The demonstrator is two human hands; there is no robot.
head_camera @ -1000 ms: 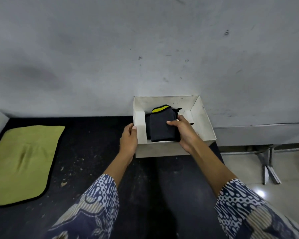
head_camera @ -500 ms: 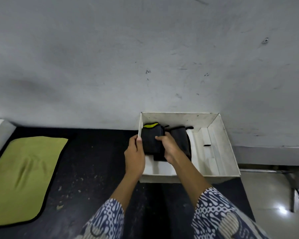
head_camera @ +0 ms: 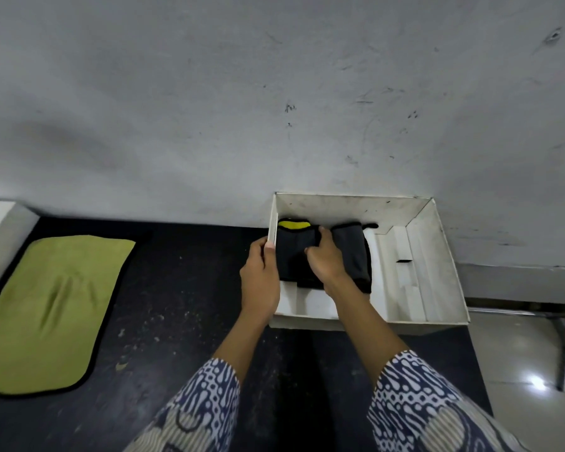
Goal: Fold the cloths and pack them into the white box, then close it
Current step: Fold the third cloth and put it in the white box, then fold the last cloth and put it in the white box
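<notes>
The white box [head_camera: 437, 265] sits open at the counter's [head_camera: 193, 305] far right corner. The left hand [head_camera: 261, 275] grips its left wall; the right hand [head_camera: 325, 261] pinches the folded dark cloths [head_camera: 349, 252] inside it.

Green cloth [head_camera: 46, 308] cut by left edge, folded black cloths [head_camera: 294, 256] partly hidden under right hand [head_camera: 327, 259]

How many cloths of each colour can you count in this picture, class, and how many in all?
Dark cloths, folded, in the white box: 2 (yellow-edged dark cloth, dark grey cloth)
Green cloths, flat on the black table: 1 (green cloth)
Total: 3
</notes>
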